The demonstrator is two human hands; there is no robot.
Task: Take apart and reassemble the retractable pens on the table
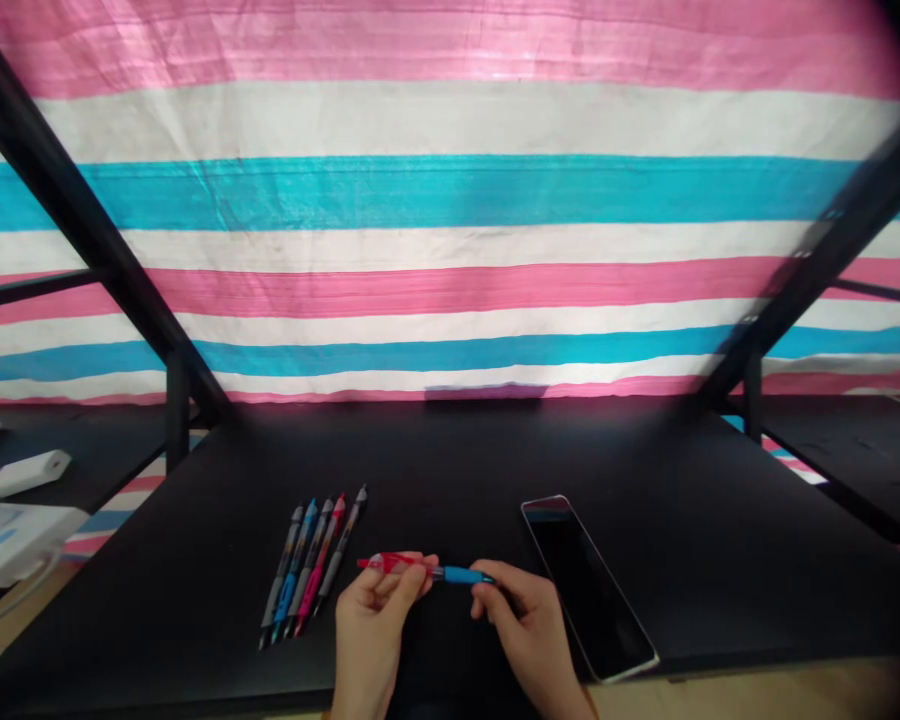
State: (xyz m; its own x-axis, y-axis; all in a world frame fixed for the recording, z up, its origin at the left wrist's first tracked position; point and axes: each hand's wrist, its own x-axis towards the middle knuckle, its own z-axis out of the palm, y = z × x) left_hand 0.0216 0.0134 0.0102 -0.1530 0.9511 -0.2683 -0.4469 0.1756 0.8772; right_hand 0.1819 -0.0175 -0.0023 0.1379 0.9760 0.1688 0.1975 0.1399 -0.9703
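A pen with a red upper barrel and a blue grip point(461, 575) lies level between my hands, above the near part of the black table. My left hand point(375, 615) pinches its red half between thumb and fingers. At the tip end, beyond the blue grip, the fingertips of my right hand point(523, 612) are closed on it. To the left of my left hand, several click pens point(316, 565) with grey, blue and pink-red grips lie side by side on the table. A smartphone point(589, 590) with a dark screen rests right beside my right hand.
The black table point(450, 455) has slanted black metal posts point(112, 245) at both sides. A striped pink, white and blue sheet point(450, 195) hangs behind it. On the neighbouring surface at left are a white box-like device point(26, 540) with a cable and a small white block point(30, 473).
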